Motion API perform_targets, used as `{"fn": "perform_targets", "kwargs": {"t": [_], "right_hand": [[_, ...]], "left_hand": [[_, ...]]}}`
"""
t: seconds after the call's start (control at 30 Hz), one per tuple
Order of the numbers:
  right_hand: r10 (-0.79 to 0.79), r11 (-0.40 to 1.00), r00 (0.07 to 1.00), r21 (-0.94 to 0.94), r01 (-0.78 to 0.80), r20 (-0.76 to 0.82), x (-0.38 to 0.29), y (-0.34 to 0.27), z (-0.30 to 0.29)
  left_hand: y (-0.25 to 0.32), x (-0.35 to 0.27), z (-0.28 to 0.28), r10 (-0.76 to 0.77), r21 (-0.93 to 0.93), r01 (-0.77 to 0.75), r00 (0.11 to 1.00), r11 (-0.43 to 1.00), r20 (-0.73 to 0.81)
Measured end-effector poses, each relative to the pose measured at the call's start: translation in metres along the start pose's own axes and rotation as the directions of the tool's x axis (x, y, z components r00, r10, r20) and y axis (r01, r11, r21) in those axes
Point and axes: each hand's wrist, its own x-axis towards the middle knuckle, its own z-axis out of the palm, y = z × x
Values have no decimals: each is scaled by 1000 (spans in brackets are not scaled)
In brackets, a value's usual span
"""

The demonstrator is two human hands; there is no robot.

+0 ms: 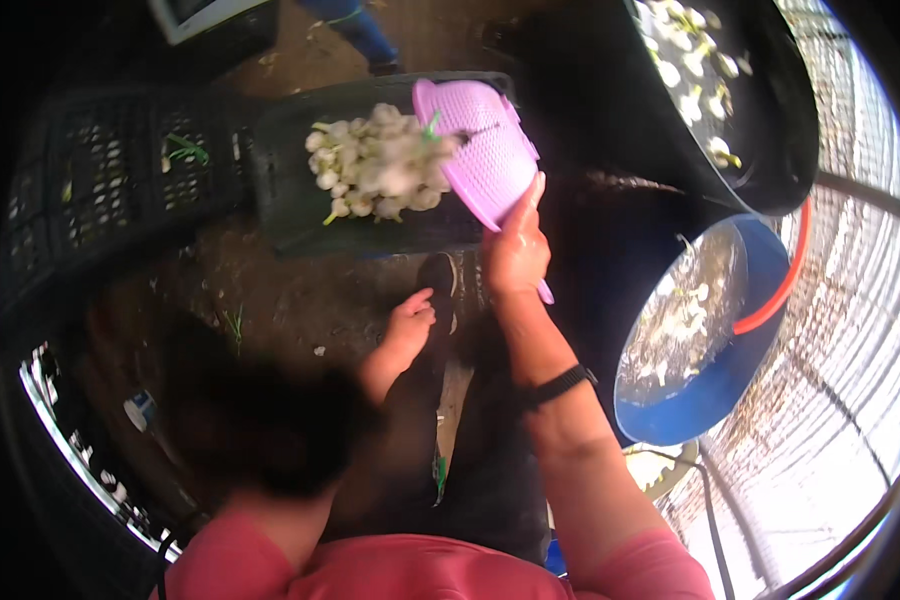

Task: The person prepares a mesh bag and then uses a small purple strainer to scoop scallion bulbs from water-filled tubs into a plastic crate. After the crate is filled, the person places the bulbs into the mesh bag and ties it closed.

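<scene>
My right hand [517, 251] grips a pink plastic colander [484, 142] by its side and handle. The colander is tipped on its side over a dark plastic crate [281, 169], its mouth facing left. White onion-like bulbs [352, 169] with short green stems lie in a heap in the crate, and those nearest the colander's mouth are blurred. A green strand shows at the colander's rim. Below the crate, above my dark trousers, my left hand [409, 326] holds nothing, with its index finger stretched out.
At right, a blue tub [720, 401] holds water and floating pale pieces; a red hose [784, 289] runs into it. Beyond it stands a black tub [784, 112] with more white bulbs in water. Slatted crates [97, 180] stand left. A blue-clothed leg [364, 34] shows at the top.
</scene>
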Motion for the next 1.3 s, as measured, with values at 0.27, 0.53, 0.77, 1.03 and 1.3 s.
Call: {"fn": "perform_targets", "kwargs": {"t": [0.27, 0.53, 0.77, 1.03, 1.3], "right_hand": [[336, 814, 926, 549, -192, -174, -52, 52, -113], [266, 851, 961, -487, -196, 78, -260, 214, -217], [767, 641, 581, 353, -682, -271, -316, 247, -236], [938, -136, -243, 383, -914, -246, -590, 318, -215], [919, -367, -345, 94, -926, 188, -622, 364, -173]], "left_hand": [[44, -6, 2, -33, 270, 7, 995, 963, 94], [70, -38, 143, 285, 397, -445, 871, 803, 400], [9, -43, 164, 99, 704, -353, 921, 616, 375], [-110, -174, 319, -85, 528, -689, 567, 497, 820], [-239, -152, 511, -163, 306, -952, 300, 17, 940]]}}
